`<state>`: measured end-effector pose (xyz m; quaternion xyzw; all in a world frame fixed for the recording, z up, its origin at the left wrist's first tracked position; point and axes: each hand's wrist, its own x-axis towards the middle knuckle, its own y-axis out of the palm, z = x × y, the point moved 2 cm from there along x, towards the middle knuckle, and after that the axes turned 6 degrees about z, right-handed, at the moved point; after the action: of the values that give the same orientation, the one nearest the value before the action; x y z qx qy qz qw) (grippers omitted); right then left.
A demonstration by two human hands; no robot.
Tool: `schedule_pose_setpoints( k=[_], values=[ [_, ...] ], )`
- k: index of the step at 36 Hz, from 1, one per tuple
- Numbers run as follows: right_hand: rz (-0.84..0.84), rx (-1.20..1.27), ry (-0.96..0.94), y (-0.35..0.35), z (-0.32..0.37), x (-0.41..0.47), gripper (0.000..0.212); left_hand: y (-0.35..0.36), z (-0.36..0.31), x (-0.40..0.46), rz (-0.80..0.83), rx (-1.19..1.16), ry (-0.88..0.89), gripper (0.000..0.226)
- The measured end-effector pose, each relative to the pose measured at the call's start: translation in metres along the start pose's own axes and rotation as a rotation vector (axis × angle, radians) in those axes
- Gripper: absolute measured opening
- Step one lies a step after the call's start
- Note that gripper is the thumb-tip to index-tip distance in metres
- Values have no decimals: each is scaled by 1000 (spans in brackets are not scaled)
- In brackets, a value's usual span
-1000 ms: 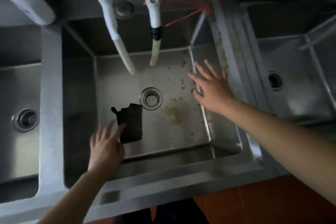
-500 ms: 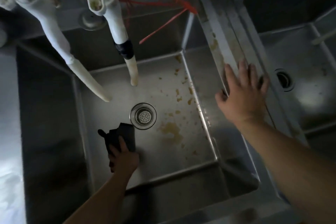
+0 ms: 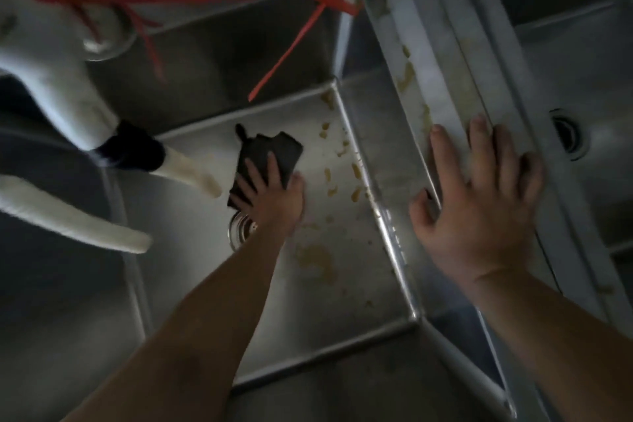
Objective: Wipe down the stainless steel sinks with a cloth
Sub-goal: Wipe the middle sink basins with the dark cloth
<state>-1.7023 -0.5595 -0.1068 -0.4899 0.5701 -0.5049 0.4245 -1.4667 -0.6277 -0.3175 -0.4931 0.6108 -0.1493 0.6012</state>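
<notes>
On the sink point(image 3: 383, 181) floor beside the drain, the left hand point(image 3: 274, 195) presses the dark cloth point(image 3: 265, 156) flat, fingers spread; soft and limp, it likely handles best palmed; the right hand point(image 3: 479, 202) rests open on the rim.

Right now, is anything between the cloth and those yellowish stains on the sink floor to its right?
Nothing visible. The left hand presses the dark cloth flat on the sink floor; bare steel lies between it and the stains. The spouts hang left.

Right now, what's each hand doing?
Left hand: open, straight fingers pressing the dark cloth on the sink floor.
Right hand: open, resting on the sink divider.
</notes>
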Motion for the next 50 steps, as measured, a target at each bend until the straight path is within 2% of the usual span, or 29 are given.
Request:
schedule_pose_setpoints(
  k=[3,6,9,11,14,21,24,27,30,34,37,41,44,50],
  values=[
    [18,8,6,-2,1,0,69,27,-16,-14,81,229,280,74],
    [37,5,5,-5,1,1,70,54,0,-50,67,383,566,67],
    [51,3,2,-6,0,2,68,62,24,-64,27,414,641,60],
    [57,5,3,-6,-1,2,67,58,28,-61,18,383,561,56],
    [62,13,-6,-5,-2,3,69,46,17,-44,3,261,340,54],
    [43,34,-7,-2,-3,2,69,6,-61,36,-113,-230,-251,55],
    [26,59,-10,0,-2,1,68,-7,-98,61,-52,-346,-289,58],
    [20,76,-17,0,-2,0,67,-7,-126,65,-46,-310,-204,56],
    [53,58,-11,-1,-3,1,68,4,-144,57,13,-155,18,55],
    [89,56,-3,-5,-1,2,67,5,-143,56,58,-56,68,55],
    [103,61,-3,-6,-1,3,66,-1,-128,60,121,48,149,53],
    [118,46,-5,-5,-1,2,70,3,-98,45,143,233,348,53],
    [119,40,-5,-4,-1,2,71,23,-66,7,136,327,475,55],
    [104,31,-5,-7,-1,2,70,69,-13,-79,256,428,629,71]
  ],
)
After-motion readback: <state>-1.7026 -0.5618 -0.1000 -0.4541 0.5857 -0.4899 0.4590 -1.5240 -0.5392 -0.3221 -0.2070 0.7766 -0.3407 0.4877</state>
